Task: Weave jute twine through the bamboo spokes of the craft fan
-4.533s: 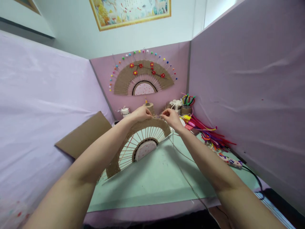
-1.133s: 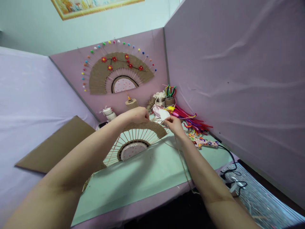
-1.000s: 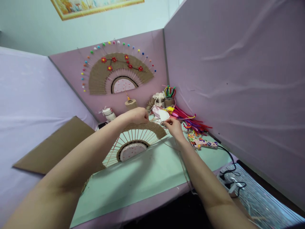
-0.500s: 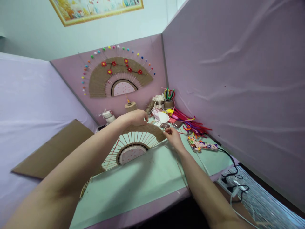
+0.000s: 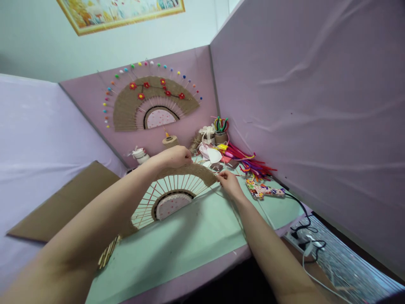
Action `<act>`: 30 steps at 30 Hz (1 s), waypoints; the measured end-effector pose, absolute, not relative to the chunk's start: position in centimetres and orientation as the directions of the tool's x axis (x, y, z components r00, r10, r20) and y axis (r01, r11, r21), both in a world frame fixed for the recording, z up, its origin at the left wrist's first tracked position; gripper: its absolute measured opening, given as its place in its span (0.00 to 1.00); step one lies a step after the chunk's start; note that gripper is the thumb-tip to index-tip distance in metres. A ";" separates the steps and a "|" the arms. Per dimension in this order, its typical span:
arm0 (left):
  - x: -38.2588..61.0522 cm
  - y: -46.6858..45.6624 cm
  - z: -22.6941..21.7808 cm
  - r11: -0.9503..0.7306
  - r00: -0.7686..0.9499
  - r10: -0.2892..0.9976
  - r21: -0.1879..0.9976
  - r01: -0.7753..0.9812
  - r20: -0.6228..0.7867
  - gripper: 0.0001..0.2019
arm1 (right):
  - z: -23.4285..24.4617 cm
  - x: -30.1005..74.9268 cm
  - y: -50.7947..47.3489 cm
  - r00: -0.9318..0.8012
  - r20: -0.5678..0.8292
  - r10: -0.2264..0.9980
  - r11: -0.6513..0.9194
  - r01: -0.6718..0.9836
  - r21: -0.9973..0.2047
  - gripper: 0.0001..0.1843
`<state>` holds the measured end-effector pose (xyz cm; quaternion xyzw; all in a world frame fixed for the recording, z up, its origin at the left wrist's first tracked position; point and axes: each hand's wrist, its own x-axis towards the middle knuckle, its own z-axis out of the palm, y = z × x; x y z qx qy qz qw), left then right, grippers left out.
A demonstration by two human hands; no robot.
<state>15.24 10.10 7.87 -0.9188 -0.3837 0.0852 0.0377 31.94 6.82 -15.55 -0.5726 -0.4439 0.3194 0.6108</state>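
A half-round fan (image 5: 172,179) of thin sticks lies on the table, with a brown woven twine band along its outer arc and a pink dotted half-circle (image 5: 174,205) at its centre. Above the top of the band is my left hand (image 5: 179,157), fingers curled closed; what they grip is hidden. At the fan's right end my right hand (image 5: 229,184) pinches a thin strand of twine beside the band's edge. More twine (image 5: 238,217) trails down along the right forearm.
A finished-looking fan (image 5: 155,99) hangs on the back panel. Behind the hands stand a twine spool (image 5: 170,141) and a pot with scissors (image 5: 220,137). Coloured pipe cleaners (image 5: 253,164) and a patterned glue gun (image 5: 264,190) with its cord lie at right. Cardboard (image 5: 63,202) leans left.
The view has turned slightly to the right, so everything sits a little further left. My left fingers are more tucked in; the right hand keeps its pinch at the fan's end.
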 end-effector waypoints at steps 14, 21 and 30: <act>11.2 4.2 12.1 -0.665 0.658 0.747 -0.102 0.740 -0.094 0.15 | -9.4 33.9 1.9 0.354 0.315 0.880 0.267 0.178 -0.947 0.13; 10.7 3.0 11.9 -0.687 0.683 0.727 -0.091 0.721 -0.070 0.15 | -7.8 34.9 -0.8 0.314 0.342 0.886 0.277 0.234 -0.932 0.12; 10.6 2.1 11.4 -0.704 0.699 0.710 -0.062 0.708 -0.082 0.15 | -9.3 35.3 0.2 0.215 0.301 0.929 0.243 0.259 -0.935 0.11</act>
